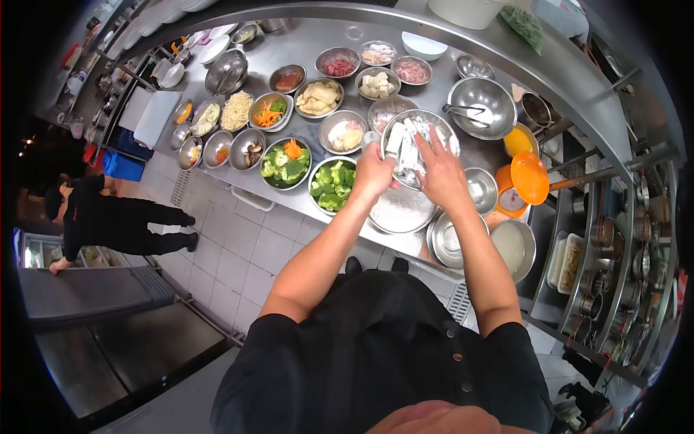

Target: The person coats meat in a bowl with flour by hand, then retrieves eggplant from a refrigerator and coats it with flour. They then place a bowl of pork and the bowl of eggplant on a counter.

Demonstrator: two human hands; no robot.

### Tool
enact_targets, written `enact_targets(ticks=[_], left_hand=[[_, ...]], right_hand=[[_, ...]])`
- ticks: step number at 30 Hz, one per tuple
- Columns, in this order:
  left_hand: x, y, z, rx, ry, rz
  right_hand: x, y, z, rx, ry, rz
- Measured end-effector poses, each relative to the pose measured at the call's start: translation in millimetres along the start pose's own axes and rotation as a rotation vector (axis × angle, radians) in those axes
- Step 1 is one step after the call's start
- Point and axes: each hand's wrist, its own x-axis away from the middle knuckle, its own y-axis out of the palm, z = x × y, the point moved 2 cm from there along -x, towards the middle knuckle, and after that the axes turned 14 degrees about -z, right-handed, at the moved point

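Observation:
A metal bowl [450, 130] of white floured strips [406, 150] is tilted above a wide tray of white powder [402, 210]. My left hand [376, 172] grips the bowl's left rim with closed fingers. Over the bowl's right part, my right hand [439, 173] lies with its fingers spread, touching the strips. Left of my left hand stand a bowl of broccoli [332, 186] and a bowl with a white and yellowish mixture [345, 134].
Many filled bowls cover the steel counter [303, 206]. On the right are a large metal bowl [499, 108], an orange scale [510, 197] and a pot of pale liquid [512, 249]. A shelf edge [347, 11] crosses above. At far left stands another person [108, 217].

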Motion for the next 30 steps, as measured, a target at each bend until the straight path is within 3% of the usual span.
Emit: enact_targets(ticks=[1,3,5,7,9,13,20,25,30], left_hand=[[-3,-5,10,0.002,0.007,0.003],[-1,-21,28,0.189,0.01,0.011],[-5,-49,34,0.291,0.112,0.098],[-18,-96,31,0.243,0.115,0.187],[-39,-145,12,0.412,0.033,0.275],[-98,-215,-62,0.529,-0.099,0.269],[-117,-187,-91,0.52,-0.163,0.379],[-136,-154,-96,0.56,-0.123,0.32],[-171,-107,-95,0.617,-0.099,0.261]], right_hand=[[-1,-7,1,0.005,-0.005,0.004],[4,-32,-6,-0.085,-0.119,0.29],[19,-55,-9,-0.16,-0.138,0.429],[30,-55,7,-0.305,-0.056,0.435],[41,-41,28,-0.329,-0.022,0.404],[71,1,64,-0.327,0.056,0.331],[137,6,98,-0.534,0.228,0.299],[175,6,116,-0.296,0.358,0.294],[200,18,144,-0.289,0.395,0.311]])
